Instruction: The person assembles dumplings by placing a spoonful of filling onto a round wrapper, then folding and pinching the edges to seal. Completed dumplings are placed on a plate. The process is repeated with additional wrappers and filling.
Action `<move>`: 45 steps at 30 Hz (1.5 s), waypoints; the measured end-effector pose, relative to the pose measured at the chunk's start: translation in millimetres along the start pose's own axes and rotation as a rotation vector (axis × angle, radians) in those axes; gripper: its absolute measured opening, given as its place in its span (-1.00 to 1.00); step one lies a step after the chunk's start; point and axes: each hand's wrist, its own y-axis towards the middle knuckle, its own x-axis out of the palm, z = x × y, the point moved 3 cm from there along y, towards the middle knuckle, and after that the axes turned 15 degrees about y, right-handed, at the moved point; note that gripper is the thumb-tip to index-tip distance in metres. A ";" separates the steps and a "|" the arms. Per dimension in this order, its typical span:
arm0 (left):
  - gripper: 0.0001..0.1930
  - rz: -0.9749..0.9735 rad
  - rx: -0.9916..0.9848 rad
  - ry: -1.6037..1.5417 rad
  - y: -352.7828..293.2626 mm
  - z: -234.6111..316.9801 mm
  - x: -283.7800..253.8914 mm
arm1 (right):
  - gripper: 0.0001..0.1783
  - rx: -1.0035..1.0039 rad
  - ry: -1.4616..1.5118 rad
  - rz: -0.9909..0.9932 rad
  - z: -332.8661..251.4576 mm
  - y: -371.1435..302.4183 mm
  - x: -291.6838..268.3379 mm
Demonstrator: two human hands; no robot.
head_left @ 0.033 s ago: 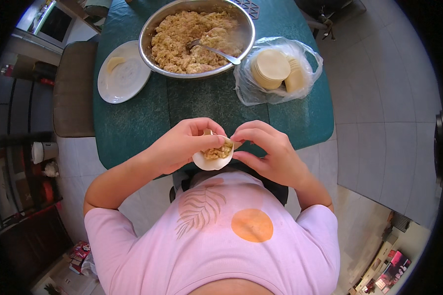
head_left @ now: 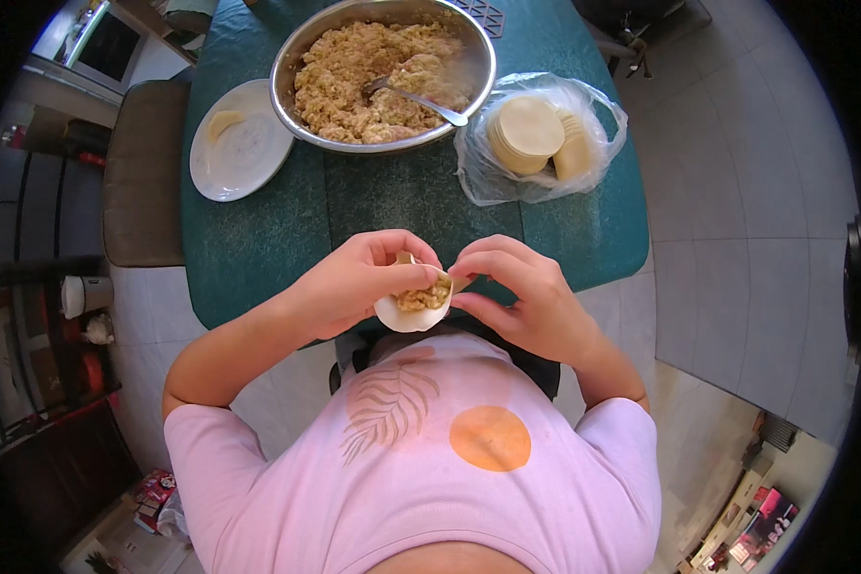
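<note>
Dumpling wrapper [head_left: 402, 314], half-folded, filling exposed

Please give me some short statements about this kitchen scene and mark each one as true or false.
1. Both hands, left hand and right hand, hold a filled wrapper. True.
2. The bowl is empty. False: it holds filling, with a spoon in it.
3. The spare wrappers lie in a clear bag. True.
4. The white plate is piled with dumplings. False: only one small piece lies on it.
</note>
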 end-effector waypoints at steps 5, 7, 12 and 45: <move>-0.86 -0.034 0.023 -0.005 -6.3 6.8 7.7 | -0.77 0.030 -0.063 -0.080 4.1 -1.4 -3.2; -0.86 -0.007 0.047 0.034 -7.0 6.4 7.9 | -0.77 0.023 -0.074 -0.074 5.5 -2.5 -2.5; -0.89 0.020 0.093 0.127 -3.4 2.8 4.7 | -0.76 0.070 -0.039 -0.057 1.1 -2.6 0.6; -0.84 0.062 0.300 0.522 -12.7 15.5 10.8 | -0.72 -0.106 -0.034 0.010 2.4 -7.1 -0.2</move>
